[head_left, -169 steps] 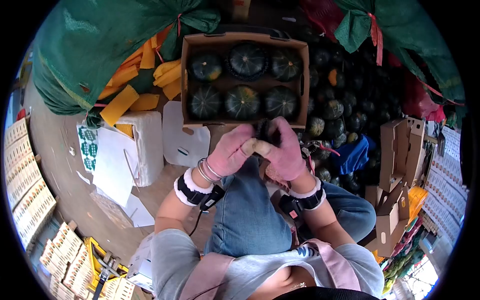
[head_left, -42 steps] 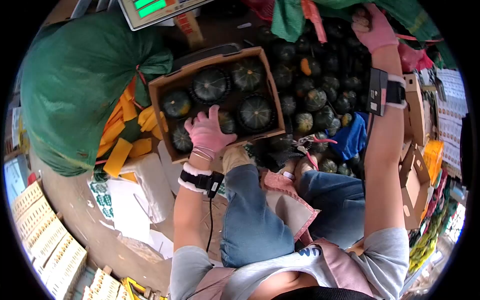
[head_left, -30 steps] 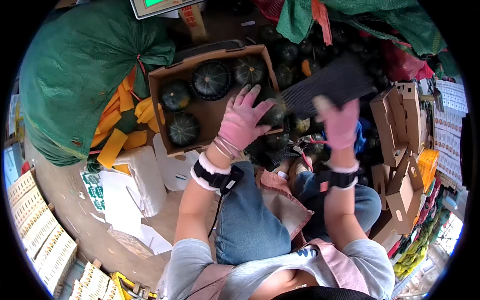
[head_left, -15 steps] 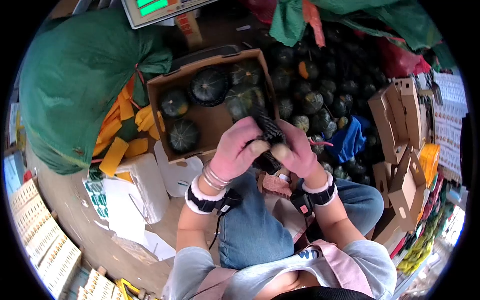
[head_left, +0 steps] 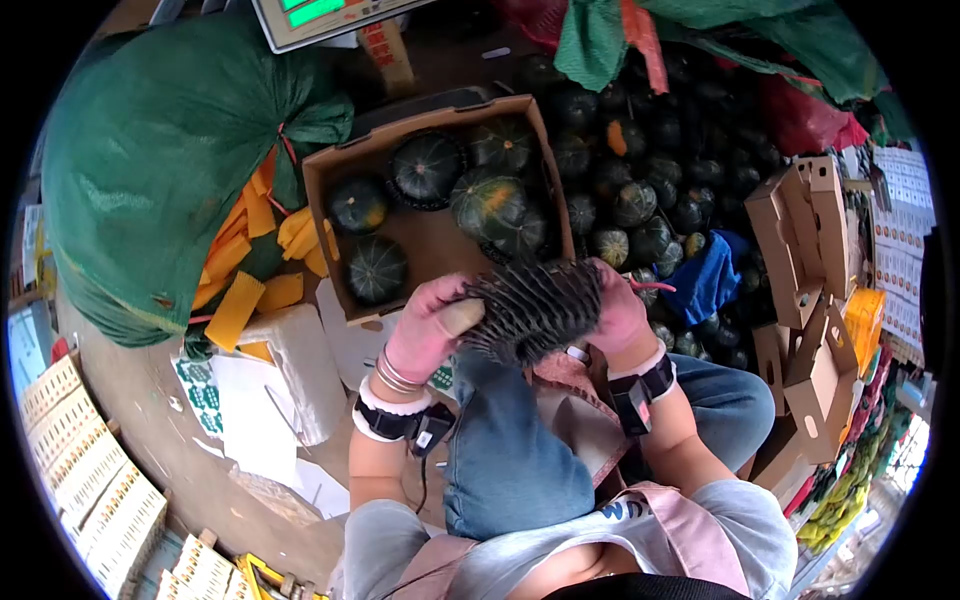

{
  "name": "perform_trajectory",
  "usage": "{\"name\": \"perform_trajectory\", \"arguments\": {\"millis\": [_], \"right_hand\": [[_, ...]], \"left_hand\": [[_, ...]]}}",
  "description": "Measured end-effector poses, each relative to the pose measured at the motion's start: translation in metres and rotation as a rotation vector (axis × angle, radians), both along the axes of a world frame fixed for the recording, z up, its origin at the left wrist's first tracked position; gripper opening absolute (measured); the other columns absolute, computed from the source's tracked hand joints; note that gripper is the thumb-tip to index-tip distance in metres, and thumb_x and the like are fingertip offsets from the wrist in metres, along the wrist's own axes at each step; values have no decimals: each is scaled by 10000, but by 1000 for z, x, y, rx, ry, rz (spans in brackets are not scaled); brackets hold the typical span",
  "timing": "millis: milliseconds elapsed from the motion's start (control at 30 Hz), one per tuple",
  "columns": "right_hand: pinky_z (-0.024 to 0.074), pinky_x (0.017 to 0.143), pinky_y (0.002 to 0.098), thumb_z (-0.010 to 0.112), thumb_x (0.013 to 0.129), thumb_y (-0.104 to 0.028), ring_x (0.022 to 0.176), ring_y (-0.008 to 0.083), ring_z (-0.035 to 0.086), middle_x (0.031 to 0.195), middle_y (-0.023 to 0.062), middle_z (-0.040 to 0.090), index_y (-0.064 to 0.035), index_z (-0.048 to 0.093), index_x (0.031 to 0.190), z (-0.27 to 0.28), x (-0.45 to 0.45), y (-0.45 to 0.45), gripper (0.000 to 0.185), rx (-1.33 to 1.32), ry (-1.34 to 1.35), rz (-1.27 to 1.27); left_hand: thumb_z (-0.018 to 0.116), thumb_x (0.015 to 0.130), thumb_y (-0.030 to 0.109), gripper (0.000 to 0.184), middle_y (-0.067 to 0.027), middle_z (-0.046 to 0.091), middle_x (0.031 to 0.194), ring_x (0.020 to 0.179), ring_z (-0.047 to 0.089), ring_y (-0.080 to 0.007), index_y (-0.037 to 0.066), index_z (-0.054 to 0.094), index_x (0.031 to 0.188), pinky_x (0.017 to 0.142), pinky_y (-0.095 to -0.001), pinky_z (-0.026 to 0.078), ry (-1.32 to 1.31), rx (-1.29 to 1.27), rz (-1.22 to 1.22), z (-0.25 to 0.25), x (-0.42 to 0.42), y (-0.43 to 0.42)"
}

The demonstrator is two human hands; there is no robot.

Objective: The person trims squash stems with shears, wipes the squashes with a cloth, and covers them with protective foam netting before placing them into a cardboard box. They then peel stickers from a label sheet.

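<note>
Stretched between my two pink-gloved hands is a black foam fruit net (head_left: 530, 305), its ribbed mesh spread wide. My left hand (head_left: 430, 322) grips its left end, thumb pressed on top. Fingers of my right hand (head_left: 618, 310) are closed on the right end, partly hidden by the mesh. Just beyond the net is an open cardboard box (head_left: 330, 262) holding several dark green pumpkins (head_left: 376, 268). One netted pumpkin (head_left: 426, 168) near the box's far side sits in a black net like this one.
A heap of pumpkins (head_left: 635, 203) lies right of the box, with a blue cloth (head_left: 705, 275) on it. Left stands a large green sack (head_left: 170, 180) beside yellow foam nets (head_left: 237, 312). Empty cartons (head_left: 815, 370) are at right; a scale (head_left: 330, 14) is at the top.
My hands have moved apart, and the bunched black foam net between them is now pulled open wide. The view has shifted slightly.
</note>
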State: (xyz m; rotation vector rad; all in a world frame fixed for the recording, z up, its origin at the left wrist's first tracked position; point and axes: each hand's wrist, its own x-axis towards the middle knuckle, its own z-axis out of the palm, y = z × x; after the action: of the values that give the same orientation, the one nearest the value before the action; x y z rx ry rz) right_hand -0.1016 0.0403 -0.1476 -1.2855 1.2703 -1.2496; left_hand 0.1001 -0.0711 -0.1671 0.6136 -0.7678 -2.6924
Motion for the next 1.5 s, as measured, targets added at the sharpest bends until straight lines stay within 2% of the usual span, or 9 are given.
{"name": "perform_trajectory", "arguments": {"millis": [33,400,700,833,933,1033,1167,1267,1500], "right_hand": [[445,737,235,550,653,58,828,93,564,905,62,645,9,645,914,7,8,3,282,344,-812,20],[413,859,260,687,719,1,962,132,516,995,32,538,-8,501,1085,3,47,-16,410,328,-417,-115],[406,676,296,642,580,20,780,196,524,849,91,546,-9,528,756,-7,32,-13,212,92,288,26],[435,690,305,638,619,-108,794,207,555,860,108,587,17,593,875,27,19,-8,289,628,-602,195],[460,746,318,685,697,-244,859,203,575,884,98,615,38,598,975,37,13,-26,406,801,-108,432],[469,818,372,647,805,-319,956,230,586,944,135,634,-1,579,1044,23,-8,-38,404,445,-837,45],[475,817,365,532,901,-234,1020,297,583,1038,181,612,36,526,1118,3,-29,-68,346,248,453,-179],[445,855,327,551,892,-229,999,334,572,1035,215,590,14,511,1137,-42,-38,-90,347,354,816,-178],[462,767,325,568,874,-152,873,358,585,920,208,583,3,521,1054,-75,-28,-65,242,12,550,-426]], "left_hand": [[551,861,120,218,-92,612,1033,950,581,-166,-40,582,1007,858,-288,457,12,-150,35,-2,1,1],[775,549,37,286,-95,590,855,844,582,-276,33,659,810,742,-335,493,-387,-1363,290,1,-10,11],[711,754,217,284,-111,555,846,834,567,-253,10,623,927,794,-329,444,195,-902,-289,-10,12,-11],[693,771,218,309,-92,567,922,849,564,-208,-12,590,951,784,-305,448,49,-707,-467,-10,33,-32],[624,847,306,410,-52,563,953,870,555,-136,23,519,1123,766,-271,460,-37,-93,187,-7,20,-11],[604,864,277,369,-45,565,942,854,546,-117,22,527,1121,761,-263,460,-39,191,98,1,5,-17],[559,902,233,241,5,546,851,790,475,-61,-4,557,945,727,-218,422,-355,-487,2,-45,-7,-31],[559,904,189,220,-29,571,837,790,477,-100,1,548,1017,743,-246,432,-562,-805,315,-84,-32,-37],[524,937,217,239,-39,528,920,849,458,-93,35,492,1089,789,-231,408,-509,-820,416,-93,-56,-21]]}}
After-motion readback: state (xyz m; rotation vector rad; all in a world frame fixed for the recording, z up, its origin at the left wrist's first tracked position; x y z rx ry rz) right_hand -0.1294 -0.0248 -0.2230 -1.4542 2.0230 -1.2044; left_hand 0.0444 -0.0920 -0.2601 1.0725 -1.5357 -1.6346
